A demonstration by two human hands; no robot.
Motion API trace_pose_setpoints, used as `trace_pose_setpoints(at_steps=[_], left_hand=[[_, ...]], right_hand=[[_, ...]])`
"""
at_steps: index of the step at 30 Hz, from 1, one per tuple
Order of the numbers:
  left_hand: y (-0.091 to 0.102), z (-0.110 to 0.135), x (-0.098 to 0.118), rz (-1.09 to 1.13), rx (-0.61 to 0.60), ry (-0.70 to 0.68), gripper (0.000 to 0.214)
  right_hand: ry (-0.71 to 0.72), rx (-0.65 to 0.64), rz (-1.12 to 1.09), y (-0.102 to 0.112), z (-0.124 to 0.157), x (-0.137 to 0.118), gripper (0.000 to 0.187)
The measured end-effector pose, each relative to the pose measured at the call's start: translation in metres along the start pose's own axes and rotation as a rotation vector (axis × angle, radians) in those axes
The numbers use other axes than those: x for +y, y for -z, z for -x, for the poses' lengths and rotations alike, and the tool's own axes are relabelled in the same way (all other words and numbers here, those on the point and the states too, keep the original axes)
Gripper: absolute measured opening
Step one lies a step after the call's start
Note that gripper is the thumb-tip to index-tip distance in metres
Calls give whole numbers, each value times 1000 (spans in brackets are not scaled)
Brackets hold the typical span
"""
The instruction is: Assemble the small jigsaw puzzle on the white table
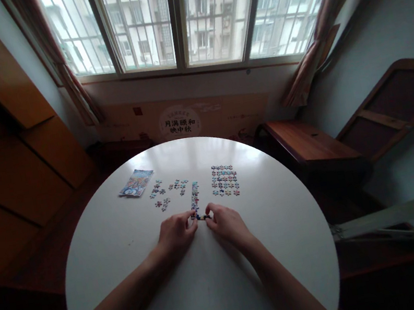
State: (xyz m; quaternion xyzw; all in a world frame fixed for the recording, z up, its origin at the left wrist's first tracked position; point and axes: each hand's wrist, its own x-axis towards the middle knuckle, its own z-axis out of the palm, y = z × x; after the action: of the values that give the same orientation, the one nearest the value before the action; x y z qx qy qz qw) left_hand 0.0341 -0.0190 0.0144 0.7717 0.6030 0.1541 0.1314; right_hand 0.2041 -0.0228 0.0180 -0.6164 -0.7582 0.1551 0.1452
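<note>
Both hands rest on a round white table (139, 272), fingertips pinched together over small jigsaw pieces (200, 217). My left hand (176, 232) and my right hand (226, 221) meet at the near end of a joined strip of puzzle pieces (195, 197) that runs away from me. Loose pieces (161, 193) lie scattered to the left of the strip. To its right, several pieces (224, 180) are laid out in neat rows. A colourful picture card (136, 182) lies at the far left of the table.
A wooden bench (308, 143) stands to the right of the table, with a tilted wooden frame (400, 101) behind it. A wooden cabinet (10, 145) fills the left wall. A cardboard box with printed characters (180, 122) sits under the barred window.
</note>
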Motion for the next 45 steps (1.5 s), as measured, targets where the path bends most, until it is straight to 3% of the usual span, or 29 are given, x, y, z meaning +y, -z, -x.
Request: trace_pose_setpoints(at_steps=[27, 45], left_hand=[[3, 1, 3, -27, -30, 34, 39], [0, 0, -1, -45, -11, -40, 38]], right_hand=[[46, 5, 12, -1, 0, -6, 19], [70, 42, 8, -4, -1, -4, 17]])
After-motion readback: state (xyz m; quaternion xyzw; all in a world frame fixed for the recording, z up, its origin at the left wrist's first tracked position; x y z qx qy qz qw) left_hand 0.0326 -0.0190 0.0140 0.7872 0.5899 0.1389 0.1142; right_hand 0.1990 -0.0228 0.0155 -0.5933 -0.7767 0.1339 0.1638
